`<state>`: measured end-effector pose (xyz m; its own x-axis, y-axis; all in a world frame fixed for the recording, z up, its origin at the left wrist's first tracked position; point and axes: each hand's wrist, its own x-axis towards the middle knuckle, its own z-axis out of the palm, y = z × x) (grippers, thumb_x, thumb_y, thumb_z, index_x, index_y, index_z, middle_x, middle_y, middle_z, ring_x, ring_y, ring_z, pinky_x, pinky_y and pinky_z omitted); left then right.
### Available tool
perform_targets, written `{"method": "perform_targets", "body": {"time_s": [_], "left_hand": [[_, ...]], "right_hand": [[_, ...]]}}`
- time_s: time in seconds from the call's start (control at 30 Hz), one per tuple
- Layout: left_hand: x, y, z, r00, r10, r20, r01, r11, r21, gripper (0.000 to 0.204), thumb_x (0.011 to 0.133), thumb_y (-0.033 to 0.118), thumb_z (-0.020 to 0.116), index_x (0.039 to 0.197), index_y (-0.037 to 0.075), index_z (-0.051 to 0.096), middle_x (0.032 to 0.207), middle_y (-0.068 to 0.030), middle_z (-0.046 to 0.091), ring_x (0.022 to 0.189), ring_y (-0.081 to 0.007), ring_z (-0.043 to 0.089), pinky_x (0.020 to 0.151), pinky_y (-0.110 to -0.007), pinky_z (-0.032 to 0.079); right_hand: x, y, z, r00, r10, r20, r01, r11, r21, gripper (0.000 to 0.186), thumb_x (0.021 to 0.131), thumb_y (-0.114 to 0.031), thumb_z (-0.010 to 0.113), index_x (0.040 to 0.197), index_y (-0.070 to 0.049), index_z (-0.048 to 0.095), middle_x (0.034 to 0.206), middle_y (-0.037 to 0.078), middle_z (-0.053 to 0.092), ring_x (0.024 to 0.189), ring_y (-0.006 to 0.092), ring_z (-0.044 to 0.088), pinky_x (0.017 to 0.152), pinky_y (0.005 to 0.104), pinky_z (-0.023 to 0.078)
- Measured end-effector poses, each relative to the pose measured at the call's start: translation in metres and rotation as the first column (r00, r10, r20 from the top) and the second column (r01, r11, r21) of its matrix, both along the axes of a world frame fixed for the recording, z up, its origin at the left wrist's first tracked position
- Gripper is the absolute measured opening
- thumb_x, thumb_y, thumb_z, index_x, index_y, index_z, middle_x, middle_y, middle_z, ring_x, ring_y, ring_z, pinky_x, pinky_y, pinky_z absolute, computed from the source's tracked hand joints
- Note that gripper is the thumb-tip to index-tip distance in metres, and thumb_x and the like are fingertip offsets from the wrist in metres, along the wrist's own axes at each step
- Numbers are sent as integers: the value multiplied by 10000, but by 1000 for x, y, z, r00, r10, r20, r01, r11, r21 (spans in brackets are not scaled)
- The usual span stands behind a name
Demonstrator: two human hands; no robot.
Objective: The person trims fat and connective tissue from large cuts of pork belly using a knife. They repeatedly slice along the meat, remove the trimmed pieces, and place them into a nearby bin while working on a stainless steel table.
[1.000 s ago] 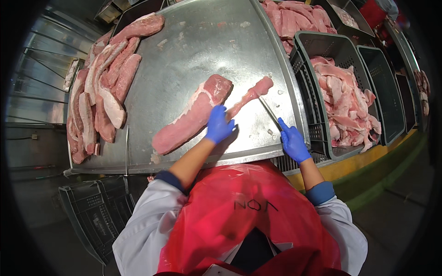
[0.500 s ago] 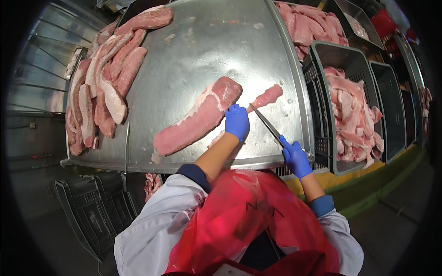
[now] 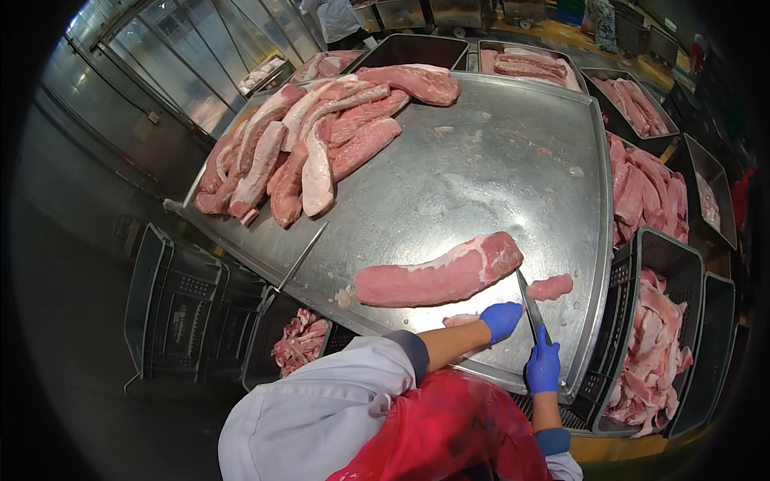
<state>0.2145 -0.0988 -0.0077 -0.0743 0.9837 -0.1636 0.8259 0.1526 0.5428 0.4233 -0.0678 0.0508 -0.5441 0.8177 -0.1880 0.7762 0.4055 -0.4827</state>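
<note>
While the smooth metal bench (image 3: 473,180) stretches ahead, a long, rounded pink slab of meat (image 3: 433,280) lies just past the curled left grip (image 3: 503,321), contents unclear; the right grip (image 3: 543,367) clasps a slim knife (image 3: 532,311), a small, lumpy scrap (image 3: 550,287) beyond.

No words, brands or numbers can be read. The dark grey plastic crate (image 3: 170,329) at the far left bears a small block of pale marking (image 3: 189,321) on its side wall, below a patch of small holes. The block looks taller than it is wide in this view, and it is too small and blurred to make out, so its separate characters cannot be told apart.
</note>
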Motion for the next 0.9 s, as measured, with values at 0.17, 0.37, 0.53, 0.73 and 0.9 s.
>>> {"method": "perform_targets", "body": {"time_s": [0.17, 0.37, 0.53, 0.73, 0.9], "left_hand": [[11, -3, 16, 967, -24, 252, 86, 967, -238, 593, 1046, 445, 322, 1321, -18, 568, 1182, -254, 670, 1049, -428, 663, 987, -488, 478], [-64, -50, -16, 992, -62, -110, 71, 994, 78, 316, 1028, 253, 462, 1242, 132, 661, 997, -151, 701, 875, -293, 701, 671, -405, 574], [-78, -39, 122, 626, 402, 668, -246, 915, -320, 277, 1039, 215, 488, 1038, 23, 686, 836, -90, 640, 767, -187, 649, 729, -298, 531], [-14, 35, 261, 561, -86, 824, -211, 947, 243, 230, 1038, 213, 539, 1015, 7, 638, 865, -27, 593, 795, -143, 562, 737, -307, 483], [64, 172, 354, 705, -516, 486, 76, 737, 672, 251, 1003, 214, 605, 1140, 7, 638, 950, -27, 637, 877, -154, 590, 830, -309, 469]], "right_hand": [[-20, 45, -53, 996, -37, -85, 44, 996, 77, 615, 964, -75, 449, 1556, -226, 377, 1176, 330, 574, 971, 471, 646, 837, 521, 532], [-3, 79, -27, 997, -63, 36, 61, 997, 50, 539, 1011, -198, 483, 1534, -288, 390, 1039, 315, 577, 891, 487, 635, 796, 559, 519], [37, 57, -2, 972, -147, -182, 92, 956, -279, 474, 1036, -261, 508, 1506, -218, 468, 830, 255, 633, 784, 354, 653, 780, 459, 513], [82, -7, 21, 828, -278, -487, -46, 832, -553, 528, 1063, -373, 487, 1533, -136, 436, 723, 17, 462, 657, 108, 436, 658, 295, 444], [104, -32, 13, 719, -418, -555, -13, 791, -612, 500, 1066, -191, 470, 1554, -111, 395, 715, -42, 371, 642, 53, 360, 586, 248, 380]]}}
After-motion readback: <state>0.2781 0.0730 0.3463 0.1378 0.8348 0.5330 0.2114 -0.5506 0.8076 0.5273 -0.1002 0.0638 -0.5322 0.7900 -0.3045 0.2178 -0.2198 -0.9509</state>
